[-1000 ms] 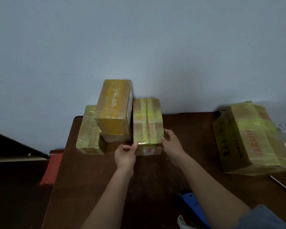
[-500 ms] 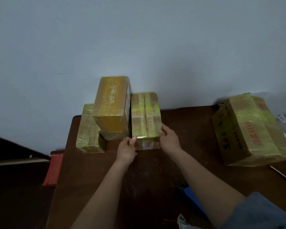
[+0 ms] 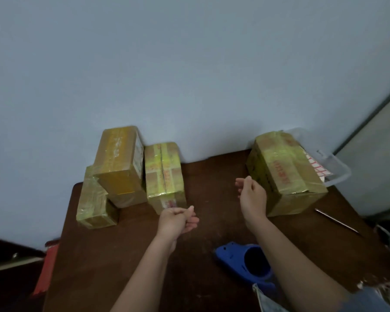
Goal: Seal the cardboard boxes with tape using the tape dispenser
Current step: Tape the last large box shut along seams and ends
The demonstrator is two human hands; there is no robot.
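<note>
Brown cardboard under yellowish clear tape: four boxes on a dark wooden table (image 3: 126,255), listed left to right.

1. Low taped box (image 3: 95,206), at ten o'clock of the table, touching the next.
2. Tall taped box (image 3: 119,163), resting partly on item 1; a white label on its right face, print too small to read.
3. Middle taped box (image 3: 164,176), against item 2 and the wall; red printing along its centre seam and on the near end, not legible.
4. Left hand (image 3: 175,219), just in front of item 3's near end, fingers loosely curled, holding nothing.
5. Right hand (image 3: 252,194), at the table's centre, apart from the left, fingers relaxed and empty, close to item 6 but contact cannot be told.
6. Large taped box (image 3: 286,172), at two o'clock; red characters on top and dark ones on its left side, unreadable.
7. Clear plastic bin (image 3: 333,163) behind it, holding a red-gridded sheet; thin metal rod (image 3: 336,220) at four o'clock.
8. Blue tape dispenser (image 3: 245,262), at six o'clock, untouched.

Handling note: the step looks like reaching for item 6. Best to take it by both sides, draw it to centre, seam up, before lifting the dispenser.
</note>
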